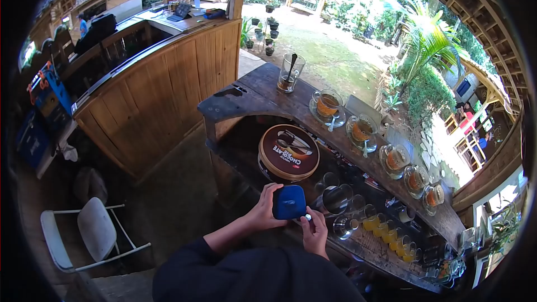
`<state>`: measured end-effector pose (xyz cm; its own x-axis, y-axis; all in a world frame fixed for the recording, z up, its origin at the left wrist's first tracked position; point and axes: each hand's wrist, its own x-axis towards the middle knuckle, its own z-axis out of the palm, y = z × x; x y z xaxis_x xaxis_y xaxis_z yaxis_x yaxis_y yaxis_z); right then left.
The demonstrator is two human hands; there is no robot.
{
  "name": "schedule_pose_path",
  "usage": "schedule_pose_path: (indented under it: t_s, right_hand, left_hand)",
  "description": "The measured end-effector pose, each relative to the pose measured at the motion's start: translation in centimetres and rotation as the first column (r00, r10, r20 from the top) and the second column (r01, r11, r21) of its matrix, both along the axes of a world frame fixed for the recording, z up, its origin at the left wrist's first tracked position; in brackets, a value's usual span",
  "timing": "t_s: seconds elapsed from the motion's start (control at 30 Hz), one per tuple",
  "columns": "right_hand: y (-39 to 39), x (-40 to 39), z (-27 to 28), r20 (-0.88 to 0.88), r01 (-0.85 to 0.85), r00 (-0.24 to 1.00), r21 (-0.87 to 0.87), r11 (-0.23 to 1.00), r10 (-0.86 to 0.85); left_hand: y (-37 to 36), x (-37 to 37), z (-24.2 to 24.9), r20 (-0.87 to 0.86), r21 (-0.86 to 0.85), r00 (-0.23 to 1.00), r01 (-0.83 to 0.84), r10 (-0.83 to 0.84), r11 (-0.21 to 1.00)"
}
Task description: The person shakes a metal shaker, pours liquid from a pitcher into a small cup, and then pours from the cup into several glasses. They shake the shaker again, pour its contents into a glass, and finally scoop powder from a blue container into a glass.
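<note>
My left hand [264, 211] is closed around the side of a blue square container [290, 201] with rounded corners, its top facing me. My right hand [315, 232] is at the container's lower right corner, thumb and finger pinched by a small whitish bit whose kind I cannot make out. Just beyond the container, a round brown chocolate tub [289, 154] with a printed lid stands on the lower shelf. Right of my hands are a metal pot [334, 199] and a shiny rounded vessel [345, 227].
Several glass cups of amber drink on saucers, such as this cup [328, 103], line the upper wooden counter [260, 86]. A tall glass [291, 72] holds a dark spoon. Several yellow-filled glasses [390, 235] stand lower right. A folding chair [96, 229] is at left.
</note>
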<state>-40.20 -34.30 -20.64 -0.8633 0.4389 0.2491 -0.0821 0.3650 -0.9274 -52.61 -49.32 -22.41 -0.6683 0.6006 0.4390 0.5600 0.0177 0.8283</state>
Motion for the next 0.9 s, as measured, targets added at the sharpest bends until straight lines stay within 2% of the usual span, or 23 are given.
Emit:
schedule_pose_path:
  t_s: [0.1,0.2,0.27,0.4,0.47,0.5,0.67,0.8,0.87,0.9]
  right_hand:
    - [-0.3,-0.4,-0.4,0.013,0.063,0.998,0.068,0.996,-0.064]
    - [-0.6,-0.8,-0.7,-0.039,0.120,0.992,0.105,0.987,-0.117]
    - [-0.5,-0.8,-1.0,-0.104,0.152,0.986,0.202,0.967,-0.133]
    - [-0.4,-0.9,-0.2,-0.050,0.169,0.986,0.224,0.960,-0.162]
    - [-0.3,-1.2,0.1,-0.158,0.177,0.978,0.291,0.940,-0.135]
    - [-0.4,-1.3,0.0,-0.154,0.177,0.979,0.285,0.942,-0.137]
    - [-0.4,-1.8,-1.3,-0.073,0.164,0.984,0.013,0.986,-0.163]
    - [0.0,-1.9,-1.3,-0.049,0.111,0.993,0.037,0.993,-0.109]
    - [0.1,-2.0,-0.2,-0.010,0.038,0.999,0.164,0.986,-0.037]
    - [0.3,-2.0,-0.1,-0.002,0.047,0.999,0.159,0.986,-0.047]
  left_hand:
    - [0.4,-0.9,-0.8,-0.027,0.033,1.000,0.013,-0.012,0.999]
    - [0.7,-1.0,-1.6,-0.033,0.044,0.999,-0.011,0.012,0.999]
    - [0.9,-1.0,-1.9,-0.030,0.037,0.999,-0.029,0.031,0.999]
    - [1.3,-1.1,-2.2,-0.069,0.048,0.996,-0.061,0.064,0.997]
    - [1.8,-1.2,-3.1,-0.074,0.065,0.994,-0.071,0.076,0.995]
    - [2.1,-1.4,-3.7,-0.064,0.094,0.995,-0.075,0.081,0.993]
    - [3.7,-1.1,-4.6,0.045,0.214,0.991,-0.135,0.128,0.967]
    - [4.6,-1.1,-6.7,0.061,0.259,0.985,-0.172,0.162,0.950]
    - [4.9,-1.1,-7.2,0.116,0.328,0.980,-0.189,0.160,0.925]
    - [4.9,-1.1,-7.4,0.122,0.322,0.981,-0.182,0.150,0.929]
